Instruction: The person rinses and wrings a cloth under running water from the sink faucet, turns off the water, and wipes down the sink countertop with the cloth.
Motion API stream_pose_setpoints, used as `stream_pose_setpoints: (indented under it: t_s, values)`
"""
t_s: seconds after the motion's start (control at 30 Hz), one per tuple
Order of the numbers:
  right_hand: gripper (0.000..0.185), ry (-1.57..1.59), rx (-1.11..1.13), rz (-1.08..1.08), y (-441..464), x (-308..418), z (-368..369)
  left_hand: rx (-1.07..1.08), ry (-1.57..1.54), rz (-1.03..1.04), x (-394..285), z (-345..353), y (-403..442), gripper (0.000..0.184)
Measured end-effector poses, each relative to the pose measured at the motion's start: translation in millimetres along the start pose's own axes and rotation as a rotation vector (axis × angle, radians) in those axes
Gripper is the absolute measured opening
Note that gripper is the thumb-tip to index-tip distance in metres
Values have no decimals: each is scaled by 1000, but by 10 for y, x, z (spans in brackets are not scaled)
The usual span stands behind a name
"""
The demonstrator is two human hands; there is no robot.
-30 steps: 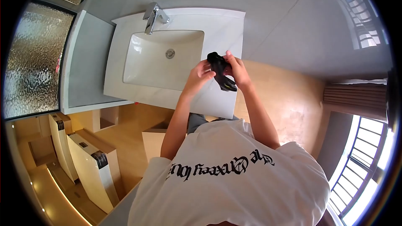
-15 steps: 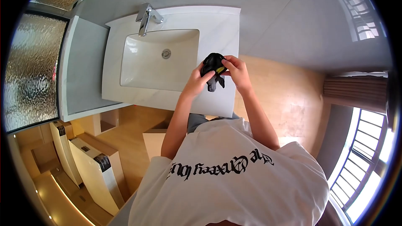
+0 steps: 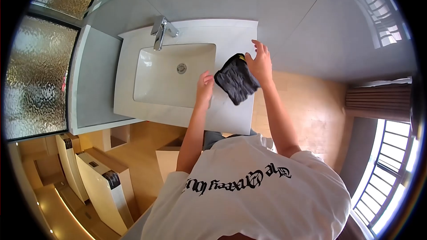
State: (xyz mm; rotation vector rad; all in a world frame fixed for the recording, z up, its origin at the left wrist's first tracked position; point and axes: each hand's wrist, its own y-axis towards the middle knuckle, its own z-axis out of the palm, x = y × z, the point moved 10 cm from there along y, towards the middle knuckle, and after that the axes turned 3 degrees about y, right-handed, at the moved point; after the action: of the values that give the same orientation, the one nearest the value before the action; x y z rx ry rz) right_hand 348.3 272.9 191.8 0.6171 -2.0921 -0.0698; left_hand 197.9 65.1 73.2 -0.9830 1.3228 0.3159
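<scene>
A dark grey cloth item [image 3: 238,80] with a black edge and a small yellow patch at its top is spread out over the counter, right of the sink. It looks wrinkled and a little blurred; its exact kind I cannot make out. My right hand [image 3: 260,64] is at its upper right edge, fingers stretched out and apart, the thumb close to the yellow patch. On the other side, my left hand [image 3: 205,88] is open over the sink's right rim, just apart from the cloth's left edge, holding nothing.
The white counter [image 3: 231,118] holds an inset sink [image 3: 155,80] with a chrome tap [image 3: 161,32] behind it. A grey wall rises at the back. Below left stand tall boxes [image 3: 104,191] on the wooden floor. A barred window [image 3: 382,169] is at the right.
The cloth was bunched up between both hands and is now opened out flat. My hands have moved apart, the left one leaving the cloth. The view has shifted slightly.
</scene>
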Motion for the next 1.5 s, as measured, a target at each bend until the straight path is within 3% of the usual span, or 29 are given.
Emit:
stream_pose_setpoints:
  t_s: [0.03,0.07,0.13,0.17,0.23,0.33,0.37,0.47,0.6,0.63,0.73,0.87,0.97,1.0,1.1,1.17,1.2,1.27,1.4,1.5]
  values:
    - [40,-22,27,6,-41,-12,58,-109,171,145,48,-86,78,45]
    - [40,-20,23,5,-119,-47,116,-109,172,149,185,-68,127,45]
    - [38,-69,28,-112,-422,-75,327,-117,699,601,2,162,-76,50]
    - [40,-101,56,-145,-636,-126,484,-117,702,599,46,230,-186,50]
    - [46,-194,228,-155,-1106,-352,870,-26,1224,706,172,657,-475,55]
    - [57,-394,299,-231,-1302,-419,1001,-92,1261,788,265,764,-663,58]
    - [57,-399,326,-253,-1243,-430,1035,-47,1323,716,371,740,-637,61]
    - [58,-409,305,-347,-798,-437,1177,-51,1218,651,273,604,-706,64]
    - [60,-515,257,-356,65,-739,1626,-41,1026,585,272,294,-761,52]
    - [60,-523,281,-333,236,-792,1712,-120,968,605,181,170,-854,44]
    - [58,-510,342,-313,319,-805,1711,-223,758,568,258,-292,-970,42]
    - [58,-446,401,-435,-594,-577,1354,-325,678,505,318,-614,-1223,39]
    - [62,-335,727,-547,-1701,-228,1056,-378,715,534,216,-605,-1362,39]
    - [63,-291,843,-558,-2024,-149,971,-302,751,601,178,-436,-1382,41]
    - [53,-105,887,-607,-2389,64,669,-137,776,706,156,62,-1384,47]
    - [40,-45,791,-391,-2275,-232,653,-8,758,744,250,430,-1292,53]
    - [34,149,651,-225,-2051,-285,556,20,741,735,359,578,-1236,56]
    - [32,182,545,-108,-1758,-369,423,4,874,685,405,800,-1067,59]
    - [28,159,317,-8,-1243,-550,298,-109,923,638,327,924,-813,62]
    - [30,110,272,-21,-1010,-522,319,-171,1092,693,298,943,-856,65]
